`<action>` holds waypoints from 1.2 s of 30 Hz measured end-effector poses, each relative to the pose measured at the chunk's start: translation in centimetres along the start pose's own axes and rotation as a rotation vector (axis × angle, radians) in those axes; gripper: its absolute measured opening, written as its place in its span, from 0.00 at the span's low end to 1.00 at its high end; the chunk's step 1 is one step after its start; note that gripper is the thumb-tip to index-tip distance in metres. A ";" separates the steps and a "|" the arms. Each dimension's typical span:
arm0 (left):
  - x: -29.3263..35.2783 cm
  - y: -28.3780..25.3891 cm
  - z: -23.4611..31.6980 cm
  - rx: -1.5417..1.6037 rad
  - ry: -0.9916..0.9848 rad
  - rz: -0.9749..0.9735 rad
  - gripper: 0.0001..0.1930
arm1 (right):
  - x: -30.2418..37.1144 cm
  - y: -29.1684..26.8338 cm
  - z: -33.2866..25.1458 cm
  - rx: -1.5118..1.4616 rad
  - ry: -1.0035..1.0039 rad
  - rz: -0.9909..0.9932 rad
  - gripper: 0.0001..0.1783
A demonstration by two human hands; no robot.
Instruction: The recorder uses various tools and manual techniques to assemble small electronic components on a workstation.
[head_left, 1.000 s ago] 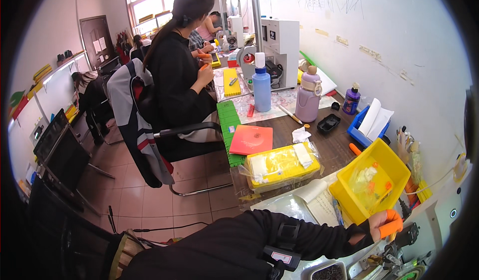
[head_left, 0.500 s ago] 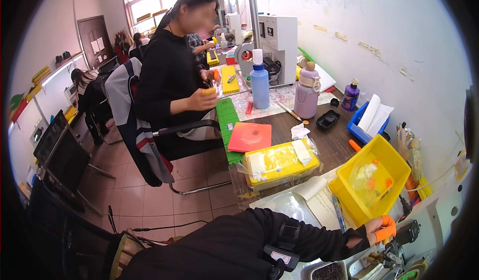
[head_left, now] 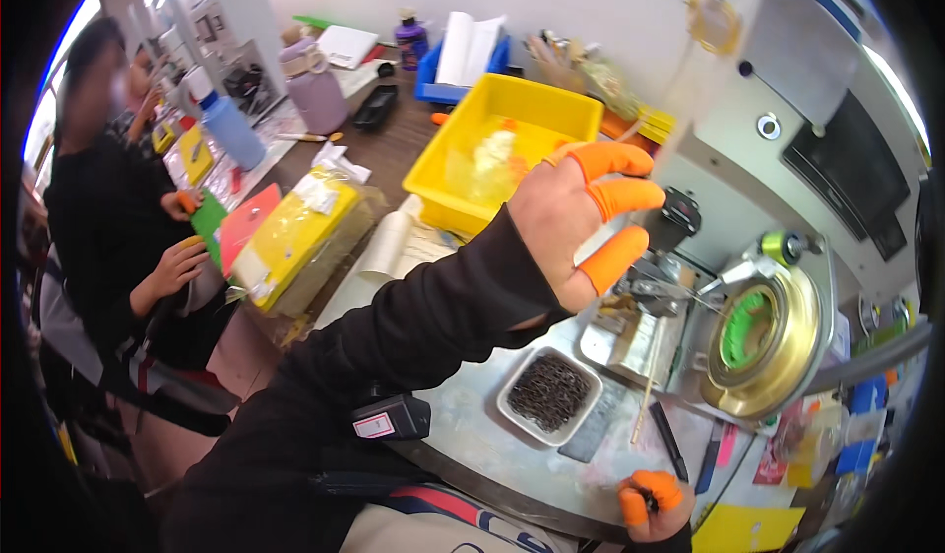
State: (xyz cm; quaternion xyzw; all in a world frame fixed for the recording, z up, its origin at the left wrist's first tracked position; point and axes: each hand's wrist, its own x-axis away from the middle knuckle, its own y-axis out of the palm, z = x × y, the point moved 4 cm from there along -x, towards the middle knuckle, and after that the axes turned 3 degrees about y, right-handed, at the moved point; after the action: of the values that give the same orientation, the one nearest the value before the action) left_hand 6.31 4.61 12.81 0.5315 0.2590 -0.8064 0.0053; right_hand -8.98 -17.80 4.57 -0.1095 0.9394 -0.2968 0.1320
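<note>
My left hand point(head_left: 581, 223), orange cots on its fingers, reaches out in front of the near right corner of a yellow plastic bin point(head_left: 433, 194). Its fingers are apart, with nothing visible in them; the thumb is hidden. Close to the bench's front edge, my right hand point(head_left: 652, 504) is closed around small dark pieces point(head_left: 650, 499), whose exact kind is unclear. Between the two hands stands a white tray point(head_left: 509, 407) full of thin dark pieces point(head_left: 549, 393). Clear bags and orange bits lie inside the bin.
At the right is a machine with a brass-coloured round bowl point(head_left: 726, 376). A black-handled tool point(head_left: 667, 442) and a thin stick point(head_left: 646, 395) lie near the tray. To the left are a taped yellow block point(head_left: 305, 243), bottles and a seated co-worker point(head_left: 108, 198).
The view has swung to the right. My left hand has lifted away from beside the machine and its fingers have spread. My right hand has come into view.
</note>
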 end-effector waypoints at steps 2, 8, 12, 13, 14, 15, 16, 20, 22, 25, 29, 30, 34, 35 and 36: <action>0.3 1.2 0.7 -0.032 0.023 -0.098 0.14 | -2.0 0.4 -0.2 -0.061 -0.093 0.091 0.07; 1.2 3.7 1.2 -0.124 0.026 -0.302 0.07 | -5.2 0.5 -2.4 -0.322 0.099 0.148 0.12; 0.4 3.0 1.9 -0.207 0.083 -0.259 0.05 | -7.3 1.7 -3.0 -0.789 0.274 0.103 0.15; 0.3 2.8 2.4 -0.199 0.084 -0.264 0.05 | -7.8 1.8 -3.0 -0.791 0.280 0.110 0.15; 0.3 2.7 2.5 -0.211 0.017 -0.331 0.05 | -8.3 2.3 -2.7 -0.953 0.326 0.086 0.18; 0.5 2.8 2.4 -0.227 -0.049 -0.397 0.05 | -8.7 2.7 -2.6 -1.116 0.366 0.060 0.21; 0.5 2.6 2.5 -0.226 -0.013 -0.377 0.05 | -9.0 2.9 -2.6 -1.106 0.428 0.088 0.29; 1.0 2.2 2.4 -0.127 -0.221 -0.609 0.03 | -10.6 3.5 -1.2 -1.191 0.468 0.071 0.31; 0.3 1.5 2.9 -0.054 -0.307 -0.660 0.03 | -10.8 3.6 -1.0 -1.267 0.499 0.067 0.31; -0.4 0.6 2.7 0.061 -0.381 -0.667 0.04 | -11.3 4.0 -1.0 -1.388 0.526 0.025 0.29; -0.2 1.8 1.8 0.551 -0.485 -0.412 0.06 | -11.9 4.3 -1.2 -1.456 0.526 -0.005 0.28; -0.3 2.5 1.8 0.784 -0.570 -0.318 0.06 | -12.0 4.3 -1.2 -1.458 0.528 -0.002 0.28; -0.6 3.6 1.4 1.055 -0.608 -0.220 0.07 | -11.8 4.1 -1.1 -1.542 0.556 -0.038 0.29; -0.7 3.6 1.5 1.066 -0.554 -0.252 0.06 | -11.8 4.1 -1.2 -1.613 0.541 -0.089 0.30; -0.6 3.7 1.6 1.079 -0.600 -0.195 0.06 | -11.8 4.1 -1.1 -1.616 0.544 -0.086 0.30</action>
State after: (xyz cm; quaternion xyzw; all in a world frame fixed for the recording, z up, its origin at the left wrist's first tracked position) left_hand 6.25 0.57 12.24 0.1835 -0.1501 -0.9346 -0.2652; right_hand 1.28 -10.56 5.18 -0.1305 0.8568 0.4437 -0.2281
